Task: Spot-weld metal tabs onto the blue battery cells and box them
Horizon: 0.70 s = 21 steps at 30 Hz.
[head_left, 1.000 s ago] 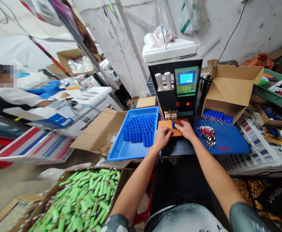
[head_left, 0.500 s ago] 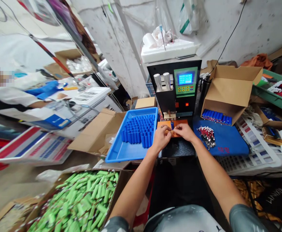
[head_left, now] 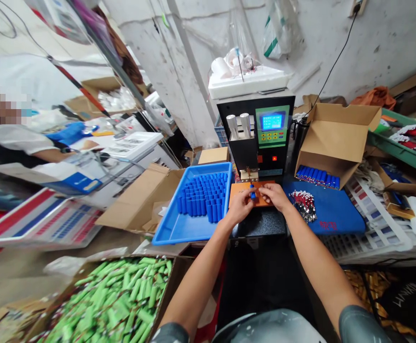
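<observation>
Both my hands meet over an orange plate [head_left: 234, 189] in front of a black spot-welding machine [head_left: 261, 138]. My left hand [head_left: 241, 206] and my right hand [head_left: 274, 196] are closed, pinching a small blue battery cell [head_left: 252, 192] between their fingertips, just under the machine's electrode tips. A blue tray [head_left: 179, 227] of several upright blue cells [head_left: 203, 199] lies left of my left hand. A heap of red-and-silver tabs [head_left: 303, 200] lies on a blue mat [head_left: 331, 212] right of my right hand.
An open cardboard box [head_left: 340, 138] holding blue cells stands at the right. A box of green cells [head_left: 122, 297] sits at the lower left. Another person in a white sleeve [head_left: 18, 140] works at the far left. Cardboard boxes, crates and a white grid tray crowd the bench.
My hands and the blue cell have drawn closer together on the orange plate. The camera tilted slightly, shifting the scene down and left.
</observation>
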### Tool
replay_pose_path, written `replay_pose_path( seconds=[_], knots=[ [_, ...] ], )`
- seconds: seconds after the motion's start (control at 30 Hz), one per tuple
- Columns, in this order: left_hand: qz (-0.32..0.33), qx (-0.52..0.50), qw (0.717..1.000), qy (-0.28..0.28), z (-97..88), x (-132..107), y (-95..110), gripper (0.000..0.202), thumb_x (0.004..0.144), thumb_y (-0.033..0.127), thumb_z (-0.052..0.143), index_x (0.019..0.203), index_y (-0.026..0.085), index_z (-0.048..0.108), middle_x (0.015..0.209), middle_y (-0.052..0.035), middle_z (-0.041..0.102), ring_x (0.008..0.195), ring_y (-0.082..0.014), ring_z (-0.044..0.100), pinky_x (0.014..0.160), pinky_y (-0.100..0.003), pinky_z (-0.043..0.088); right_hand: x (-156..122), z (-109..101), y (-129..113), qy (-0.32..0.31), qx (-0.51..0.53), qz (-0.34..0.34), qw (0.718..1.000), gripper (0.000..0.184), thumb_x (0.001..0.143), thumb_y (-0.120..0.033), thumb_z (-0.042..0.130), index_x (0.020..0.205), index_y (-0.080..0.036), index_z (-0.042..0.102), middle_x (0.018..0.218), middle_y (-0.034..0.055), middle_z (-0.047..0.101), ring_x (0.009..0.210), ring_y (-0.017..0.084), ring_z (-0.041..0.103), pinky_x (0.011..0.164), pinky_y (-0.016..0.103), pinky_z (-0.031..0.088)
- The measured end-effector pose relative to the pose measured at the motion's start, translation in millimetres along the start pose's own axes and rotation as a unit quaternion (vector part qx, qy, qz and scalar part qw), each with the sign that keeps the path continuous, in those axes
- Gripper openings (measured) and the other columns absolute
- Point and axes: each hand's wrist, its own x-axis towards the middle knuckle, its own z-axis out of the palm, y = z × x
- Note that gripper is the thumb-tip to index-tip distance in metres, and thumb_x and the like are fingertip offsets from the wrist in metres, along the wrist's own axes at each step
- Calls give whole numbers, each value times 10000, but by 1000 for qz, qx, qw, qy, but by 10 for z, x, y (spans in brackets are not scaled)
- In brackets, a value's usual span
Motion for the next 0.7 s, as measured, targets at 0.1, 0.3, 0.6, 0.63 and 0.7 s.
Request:
replay_pose_path(
  seconds=[0.1, 0.3, 0.6, 0.63, 0.7],
  knots=[
    [-21, -46, 999, -1, 0, 13, -5, 396, 863, 297, 564, 1231, 159, 604, 866, -39, 664, 737, -147, 618, 706, -265, 501, 27, 34, -6, 27, 7, 11, 1000, 332, 637, -450, 709, 573, -167, 546, 493, -29, 518, 407, 62, 402, 390, 181, 254],
    [-8, -5, 999, 52, -14, 124, -5, 240, 833, 325, 633, 988, 148, 682, 753, -25, 615, 684, -145, 557, 658, -249, 452, 56, 131, 3, 73, 52, 27, 996, 341, 597, -465, 726, 573, -166, 563, 517, -13, 524, 433, 70, 423, 380, 182, 254],
    [-19, -36, 998, 40, 44, 147, -77, 271, 869, 275, 551, 1106, 165, 624, 856, -34, 671, 711, -149, 590, 677, -248, 477, 100, 316, 1, 143, 75, -4, 987, 278, 606, -419, 696, 590, -180, 556, 522, -13, 541, 443, 84, 461, 385, 184, 326],
    [-19, -38, 998, 42, 52, 146, -87, 266, 869, 279, 550, 1098, 169, 627, 864, -34, 675, 719, -150, 595, 681, -247, 478, 104, 324, -1, 149, 64, -9, 987, 271, 618, -417, 685, 591, -179, 559, 525, -10, 550, 445, 87, 472, 389, 185, 339],
    [-23, -41, 998, 46, 67, 147, -107, 256, 868, 287, 554, 1083, 173, 633, 873, -36, 681, 729, -153, 603, 679, -245, 480, 110, 334, -5, 159, 42, -13, 986, 267, 645, -413, 671, 588, -177, 560, 523, -3, 562, 447, 94, 490, 397, 190, 363]
  ],
)
